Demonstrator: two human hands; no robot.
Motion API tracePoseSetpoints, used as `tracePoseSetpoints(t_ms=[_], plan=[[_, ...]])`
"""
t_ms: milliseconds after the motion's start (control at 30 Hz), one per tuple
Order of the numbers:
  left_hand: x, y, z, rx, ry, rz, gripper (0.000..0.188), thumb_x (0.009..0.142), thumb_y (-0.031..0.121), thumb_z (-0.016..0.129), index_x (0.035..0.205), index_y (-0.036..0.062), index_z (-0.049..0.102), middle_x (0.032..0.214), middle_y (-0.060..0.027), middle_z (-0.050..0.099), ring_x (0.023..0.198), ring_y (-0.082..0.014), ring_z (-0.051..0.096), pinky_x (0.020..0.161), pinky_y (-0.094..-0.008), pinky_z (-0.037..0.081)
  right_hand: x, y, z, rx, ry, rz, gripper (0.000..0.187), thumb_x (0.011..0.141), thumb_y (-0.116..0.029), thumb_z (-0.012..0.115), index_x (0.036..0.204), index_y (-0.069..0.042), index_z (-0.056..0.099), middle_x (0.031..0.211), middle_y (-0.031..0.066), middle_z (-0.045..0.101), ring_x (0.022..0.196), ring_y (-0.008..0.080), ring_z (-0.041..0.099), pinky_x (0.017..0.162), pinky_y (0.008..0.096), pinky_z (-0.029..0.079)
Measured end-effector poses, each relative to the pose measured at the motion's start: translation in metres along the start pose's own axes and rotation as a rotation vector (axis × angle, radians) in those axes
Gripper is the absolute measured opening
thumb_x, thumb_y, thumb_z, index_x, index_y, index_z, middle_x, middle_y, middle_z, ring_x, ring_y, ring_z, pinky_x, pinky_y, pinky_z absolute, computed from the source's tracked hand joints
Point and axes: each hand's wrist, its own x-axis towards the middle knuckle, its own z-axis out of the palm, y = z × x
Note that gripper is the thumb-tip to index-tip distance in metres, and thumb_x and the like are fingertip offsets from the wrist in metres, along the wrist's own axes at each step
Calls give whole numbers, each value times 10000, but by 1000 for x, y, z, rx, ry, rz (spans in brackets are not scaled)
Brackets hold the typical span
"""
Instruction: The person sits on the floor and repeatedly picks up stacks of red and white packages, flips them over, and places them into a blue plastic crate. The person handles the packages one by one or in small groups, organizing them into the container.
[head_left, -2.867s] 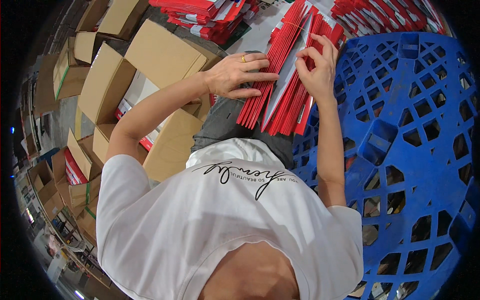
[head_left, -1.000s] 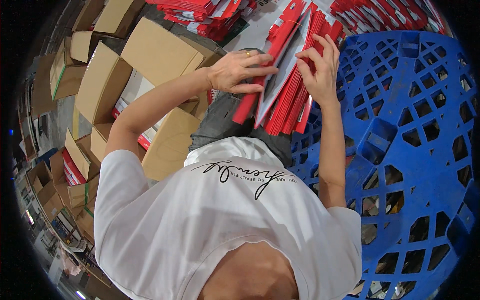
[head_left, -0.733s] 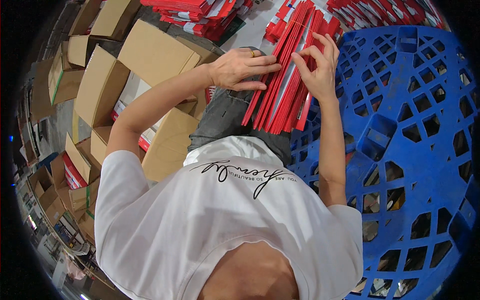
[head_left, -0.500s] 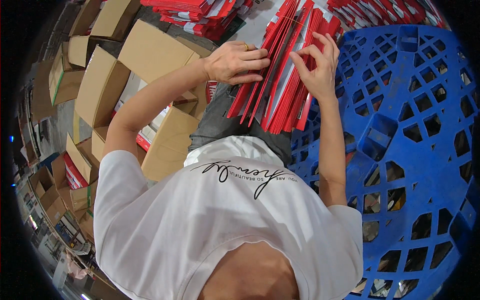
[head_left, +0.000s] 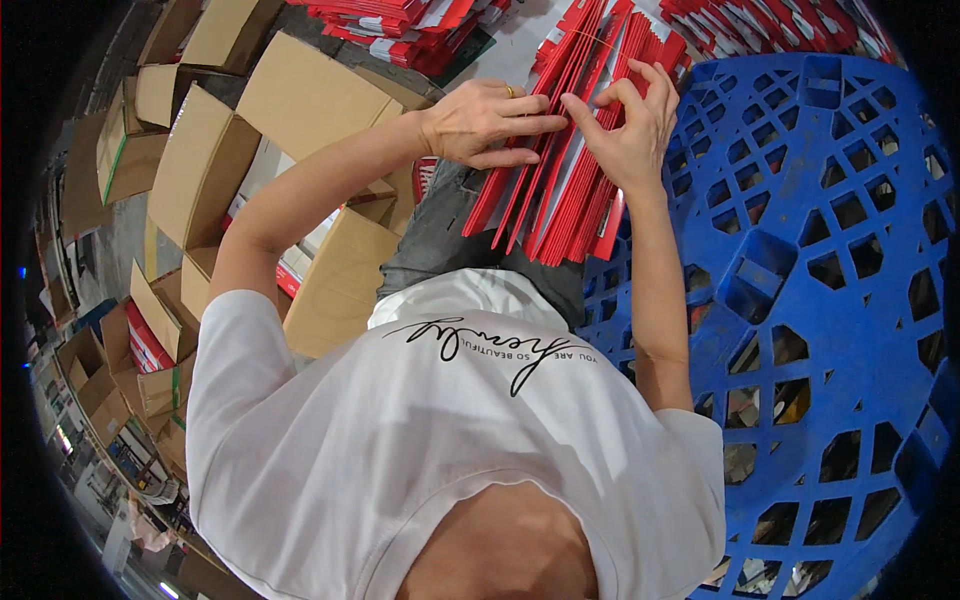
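Observation:
On my lap lies a fanned bundle of flat red and white folded card sleeves (head_left: pixel 572 190), with a thin elastic band (head_left: pixel 592 36) across its far part. My left hand (head_left: pixel 490 125), wearing a ring, reaches in from the left. Its fingers are stretched out against the left sleeves, the fingertips among them. Over the right part of the bundle, my right hand (head_left: pixel 635 130) is held with thumb and forefinger curved and their tips apart. The thumb tip is close to the left fingertips. No sleeve shows gripped in either hand.
A blue plastic pallet (head_left: pixel 775 205) stands along my right side. Open cardboard boxes (head_left: pixel 310 95) crowd the left, some with red and white goods inside. More red sleeves are stacked at the far left (head_left: pixel 400 25) and far right (head_left: pixel 780 25).
My left hand has shifted right, further over the bundle, and the left sleeves have tipped right with it. My right thumb has moved left, towards the left fingers.

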Motion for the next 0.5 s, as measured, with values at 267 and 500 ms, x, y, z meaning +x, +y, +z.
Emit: tracePoseSetpoints(t_ms=[267,500], plan=[[-4,-1,-1,-28,-4,-10,573,885,362,724,1382,89,639,1155,-108,618,893,-242,651,740,-361,548,0,-1,-6,19,-43,35,386,769,-439,873,800,-115,665,1367,161,544,1368,434,401,1100,565,355],[-20,-11,0,-11,41,-21,598,861,323,726,1400,88,620,1173,-121,627,882,-255,657,743,-375,545,-3,15,-16,76,-80,77,255,740,-316,869,780,-133,697,1363,146,551,1328,394,440,1110,518,371]])
